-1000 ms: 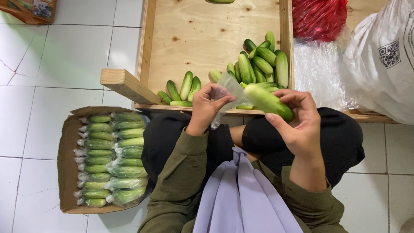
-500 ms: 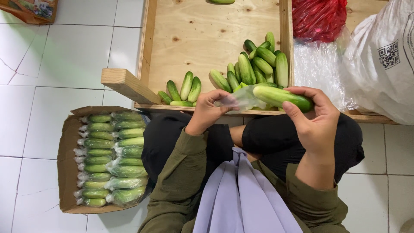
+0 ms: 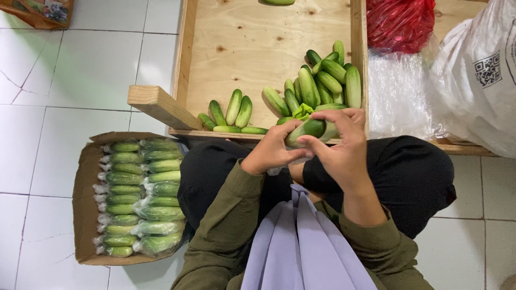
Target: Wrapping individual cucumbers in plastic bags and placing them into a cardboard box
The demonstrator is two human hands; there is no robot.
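Observation:
Both of my hands meet over my lap on one green cucumber (image 3: pixel 307 129) wrapped in a thin clear plastic bag. My left hand (image 3: pixel 271 149) pinches its near end and the bag. My right hand (image 3: pixel 338 147) curls over the far end. Just beyond them a pile of loose cucumbers (image 3: pixel 322 83) lies in a shallow wooden tray (image 3: pixel 252 43), with a few more cucumbers (image 3: pixel 232 114) along the tray's near edge.
A cardboard box (image 3: pixel 83 198) on the tiled floor at my left holds two rows of bagged cucumbers (image 3: pixel 140 196). A red plastic bag (image 3: pixel 400 21), clear plastic sheets (image 3: pixel 398 91) and a white sack (image 3: pixel 478 75) lie at the right. A wooden bar (image 3: pixel 158 106) juts from the tray.
The cucumber has come down from in front of the pile toward my lap. My hands have closed together on it, and the loose bag now sits tight around it.

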